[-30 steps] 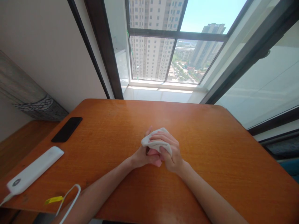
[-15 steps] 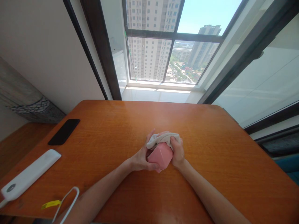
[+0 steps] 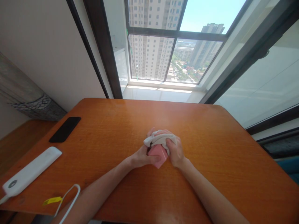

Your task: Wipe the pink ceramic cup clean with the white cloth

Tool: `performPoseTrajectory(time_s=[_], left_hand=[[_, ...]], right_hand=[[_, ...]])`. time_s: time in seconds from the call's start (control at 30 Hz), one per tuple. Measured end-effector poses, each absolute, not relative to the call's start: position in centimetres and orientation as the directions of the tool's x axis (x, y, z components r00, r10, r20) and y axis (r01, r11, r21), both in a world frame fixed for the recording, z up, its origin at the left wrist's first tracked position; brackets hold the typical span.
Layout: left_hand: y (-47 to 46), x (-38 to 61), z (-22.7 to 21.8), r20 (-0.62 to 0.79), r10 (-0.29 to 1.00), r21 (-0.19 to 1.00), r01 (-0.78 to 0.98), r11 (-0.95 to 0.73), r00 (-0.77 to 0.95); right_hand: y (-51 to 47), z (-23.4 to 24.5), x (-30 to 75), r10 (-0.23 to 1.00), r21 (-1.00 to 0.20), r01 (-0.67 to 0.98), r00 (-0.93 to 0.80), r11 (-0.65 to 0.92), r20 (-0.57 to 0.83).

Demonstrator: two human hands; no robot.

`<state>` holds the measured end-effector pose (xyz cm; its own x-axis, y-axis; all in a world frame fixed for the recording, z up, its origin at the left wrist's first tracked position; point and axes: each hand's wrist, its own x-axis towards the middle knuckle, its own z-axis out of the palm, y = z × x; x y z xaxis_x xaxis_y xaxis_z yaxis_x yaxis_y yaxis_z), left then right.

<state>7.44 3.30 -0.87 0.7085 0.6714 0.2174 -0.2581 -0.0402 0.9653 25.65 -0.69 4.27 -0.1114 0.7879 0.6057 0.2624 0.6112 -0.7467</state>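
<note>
A pink, angular, faceted object (image 3: 158, 154) is held above the middle of the table; its exact kind does not show. My left hand (image 3: 145, 156) grips it from the left, thumb across its lower face and fingers behind. Over its top lies a whitish cloth (image 3: 161, 139), bunched up. My right hand (image 3: 175, 151) is closed on this cloth, thumb in front, and presses it against the object's upper right side. The fingers behind the cloth are partly hidden.
On the wooden table (image 3: 112, 124) at the left lie a black phone (image 3: 65, 129) and a long white power strip (image 3: 32, 171). A white cable (image 3: 74, 199) with a yellow tag (image 3: 52, 200) runs beside my left forearm. A window stands beyond the far edge.
The cloth and my right hand have shifted slightly left over the pink object, covering more of it. The object has turned a little in my left hand.
</note>
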Motion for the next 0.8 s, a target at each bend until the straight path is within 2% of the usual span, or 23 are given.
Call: performPoseTrajectory(time_s=[0.03,0.1,0.2,0.27,0.37,0.47,0.53,0.6,0.7,0.8], left_hand=[[3.3,7.4,-1.0,0.197,0.673,0.966,-0.26,-0.007,0.713],[3.2,7.3,-1.2,0.182,0.672,0.968,-0.251,0.006,0.718],[3.1,7.1,-1.3,0.151,0.672,0.978,-0.207,0.004,0.725],[3.2,6.9,-1.1,0.137,0.676,0.98,-0.197,0.013,0.725],[3.3,6.7,-0.8,0.14,0.67,0.976,-0.214,0.028,0.729],[3.4,6.6,-0.5,0.164,0.662,0.966,-0.254,0.04,0.731],[3.5,6.6,-0.4,0.201,0.67,0.956,-0.293,0.025,0.715],[3.5,6.8,-0.5,0.237,0.686,0.956,-0.292,-0.038,0.688],[3.4,7.3,-0.9,0.212,0.747,0.973,-0.211,-0.098,0.63],[3.4,7.9,-1.6,0.143,0.792,0.985,-0.166,-0.053,0.593]], right_hand=[[-0.5,3.7,25.6,0.858,-0.841,0.182,-0.04,0.509,0.511],[-0.1,2.6,25.5,0.951,-0.954,0.02,0.078,0.299,0.299],[0.6,1.0,25.2,0.979,-0.972,-0.217,0.197,0.094,0.051],[1.0,0.3,25.0,0.973,-0.951,-0.301,0.23,0.066,-0.005],[0.8,0.4,24.9,0.966,-0.97,-0.211,0.251,0.12,0.064],[-0.2,1.9,25.0,0.932,-0.938,0.079,0.113,0.338,0.345],[-0.9,3.4,25.1,0.823,-0.785,0.263,-0.076,0.561,0.563],[-1.4,4.7,24.9,0.673,-0.562,0.392,-0.258,0.729,0.693],[-1.9,5.7,24.2,0.547,-0.302,0.513,-0.437,0.804,0.714],[-2.2,5.8,23.5,0.515,-0.186,0.563,-0.509,0.805,0.69]])
